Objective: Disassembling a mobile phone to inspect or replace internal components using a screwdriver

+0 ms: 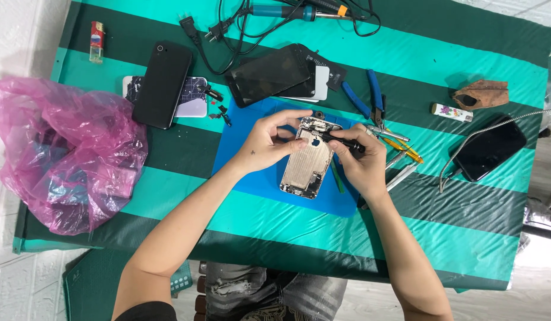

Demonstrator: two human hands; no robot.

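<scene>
An opened phone housing (308, 163), silver inside, lies on a blue work mat (245, 172) in the middle of the table. My left hand (269, 142) pinches the housing's upper left edge and holds it steady. In my right hand (358, 163) is a thin black screwdriver (341, 140), its tip resting on the upper part of the housing. Small parts and a green strip sit beside the housing on the mat.
Green striped cloth (406, 65) covers the table. A pink plastic bag (61, 154) lies left, phones (163, 83) and screens (275, 74) behind the mat, blue-handled pliers (370, 95) and tweezers (400, 145) right, another phone (489, 148) far right, a soldering iron (287, 10) and cables at the back.
</scene>
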